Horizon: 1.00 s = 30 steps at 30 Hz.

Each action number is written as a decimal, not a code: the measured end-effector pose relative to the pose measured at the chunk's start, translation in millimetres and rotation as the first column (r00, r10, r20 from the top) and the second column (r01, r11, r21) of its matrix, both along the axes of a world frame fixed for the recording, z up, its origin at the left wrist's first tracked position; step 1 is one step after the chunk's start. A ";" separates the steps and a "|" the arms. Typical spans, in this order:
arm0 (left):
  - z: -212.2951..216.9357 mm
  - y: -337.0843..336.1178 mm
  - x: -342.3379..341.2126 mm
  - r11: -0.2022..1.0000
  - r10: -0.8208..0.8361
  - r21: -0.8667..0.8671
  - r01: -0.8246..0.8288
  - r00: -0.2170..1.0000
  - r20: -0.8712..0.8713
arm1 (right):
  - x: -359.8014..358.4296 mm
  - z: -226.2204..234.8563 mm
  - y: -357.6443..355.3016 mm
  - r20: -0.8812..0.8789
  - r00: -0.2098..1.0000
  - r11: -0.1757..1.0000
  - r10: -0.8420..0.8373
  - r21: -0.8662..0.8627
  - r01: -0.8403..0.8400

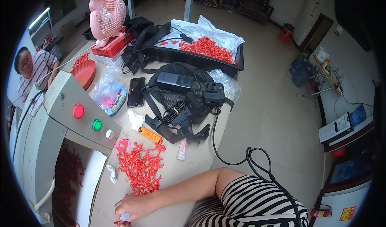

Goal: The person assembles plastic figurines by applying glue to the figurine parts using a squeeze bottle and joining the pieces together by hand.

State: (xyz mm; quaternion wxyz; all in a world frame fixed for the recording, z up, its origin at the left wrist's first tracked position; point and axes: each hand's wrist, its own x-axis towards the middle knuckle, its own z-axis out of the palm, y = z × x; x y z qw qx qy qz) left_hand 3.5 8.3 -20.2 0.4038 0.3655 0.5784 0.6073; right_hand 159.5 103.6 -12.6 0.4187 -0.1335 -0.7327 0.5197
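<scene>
My right hand (134, 207) is low in the view, over the near part of the table. Its fingers are closed around a small pale bluish piece (125, 216), whose kind I cannot make out. Just below the fingers, a small red plastic figure (120, 223) shows at the picture's lower edge. Beyond my wrist spreads a heap of similar red figures (140, 166), with a few pink pieces (123, 145) at its far left corner. A crumpled white scrap (112, 174) lies left of the heap. My left hand is not in view.
At left stands a grey machine (64, 102) with coloured buttons. Beyond the heap lie an orange stick-shaped item (150, 135), black straps (177, 134), a phone (136, 92) and a black bin (161, 54) of red figures. A cable (215, 144) hangs off the right edge. Another person (34, 70) sits far left.
</scene>
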 end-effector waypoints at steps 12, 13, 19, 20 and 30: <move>-1.2 -0.4 -2.7 0.999 -0.036 -0.039 0.034 0.998 -0.060 | -3.0 -6.1 -2.5 -0.025 0.999 0.998 -0.045 -0.044 0.044; 3.8 2.3 -1.3 0.997 -0.067 -0.037 0.065 0.996 -0.056 | -2.2 -4.0 -1.6 -0.022 0.999 0.998 -0.044 -0.036 0.043; -5.9 1.9 -8.3 1.000 -0.028 0.012 0.028 0.999 -0.020 | -4.1 1.1 2.8 -0.018 1.000 0.999 -0.022 -0.042 0.021; -7.7 0.9 -9.3 0.999 -0.041 0.027 0.041 0.999 -0.025 | -4.5 -1.3 2.3 -0.015 1.000 0.999 -0.026 -0.045 0.026; -2.7 -5.6 -3.1 0.999 -0.037 0.016 0.038 0.999 -0.013 | -6.6 -6.4 -7.2 -0.031 0.999 0.999 -0.038 -0.037 0.036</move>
